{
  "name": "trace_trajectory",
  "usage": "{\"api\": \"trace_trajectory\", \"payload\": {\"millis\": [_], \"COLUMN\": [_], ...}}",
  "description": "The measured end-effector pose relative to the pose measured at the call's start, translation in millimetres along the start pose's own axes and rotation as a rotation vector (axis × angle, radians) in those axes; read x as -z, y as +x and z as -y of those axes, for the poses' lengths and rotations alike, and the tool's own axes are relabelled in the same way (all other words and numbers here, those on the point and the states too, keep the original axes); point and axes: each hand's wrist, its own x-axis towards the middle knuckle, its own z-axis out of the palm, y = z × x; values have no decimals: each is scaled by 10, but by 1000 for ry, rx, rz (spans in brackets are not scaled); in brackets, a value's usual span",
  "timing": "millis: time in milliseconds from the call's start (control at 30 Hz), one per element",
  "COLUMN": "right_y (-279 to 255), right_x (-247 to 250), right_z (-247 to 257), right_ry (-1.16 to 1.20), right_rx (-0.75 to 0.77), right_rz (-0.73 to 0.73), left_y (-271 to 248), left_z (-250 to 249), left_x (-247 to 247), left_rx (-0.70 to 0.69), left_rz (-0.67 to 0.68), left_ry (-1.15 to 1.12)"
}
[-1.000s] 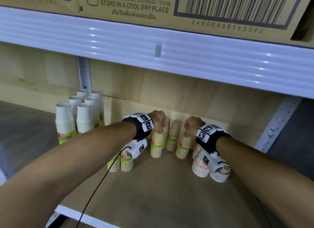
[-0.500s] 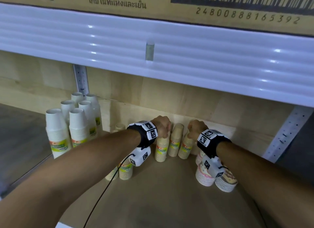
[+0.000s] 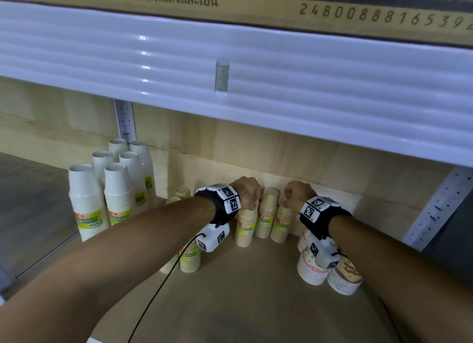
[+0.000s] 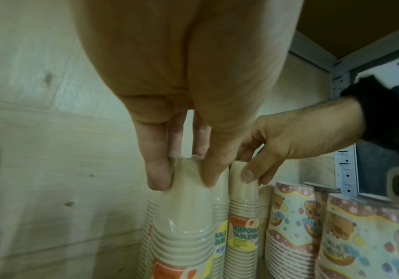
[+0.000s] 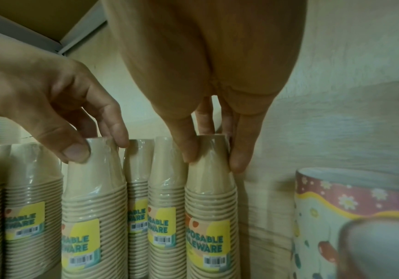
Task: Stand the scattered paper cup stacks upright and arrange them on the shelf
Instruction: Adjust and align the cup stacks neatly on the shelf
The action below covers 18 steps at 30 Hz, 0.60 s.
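Three tan paper cup stacks in clear wrap stand upright near the back wall of the wooden shelf (image 3: 256, 304). My left hand (image 3: 252, 198) (image 4: 184, 175) pinches the top of the left stack (image 3: 245, 227) (image 4: 184, 222) between thumb and fingers. The right stack (image 3: 281, 226) (image 5: 210, 203) is gripped at its top the same way by my right hand (image 3: 290, 198) (image 5: 211, 156). Between them the middle stack (image 3: 267, 214) (image 5: 161, 179) stands free. Each wrist view also shows the other hand on its stack.
Several white cup stacks (image 3: 84, 202) stand at the left. More tan stacks (image 3: 189, 260) sit under my left wrist. Patterned cup stacks (image 3: 312, 271) stand under my right wrist. The white upper shelf edge (image 3: 230, 86) hangs low overhead.
Both hands keep their hold on the stack tops. The two held stacks now stand straighter and closer to the middle one, and the view has moved in toward the shelf.
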Motion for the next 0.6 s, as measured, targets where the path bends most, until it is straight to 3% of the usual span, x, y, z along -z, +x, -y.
{"api": "trace_trajectory", "payload": {"millis": [300, 600], "right_y": [-63, -291], "right_x": [48, 338], "right_z": [-34, 279], "right_ry": [1, -91], "right_rx": [-16, 81], "right_rz": [-65, -112], "left_y": [-35, -377], "left_z": [28, 81], "left_x": [18, 436], "left_rx": [16, 24], "left_rz": [-17, -87], "left_ry": [-41, 13]}}
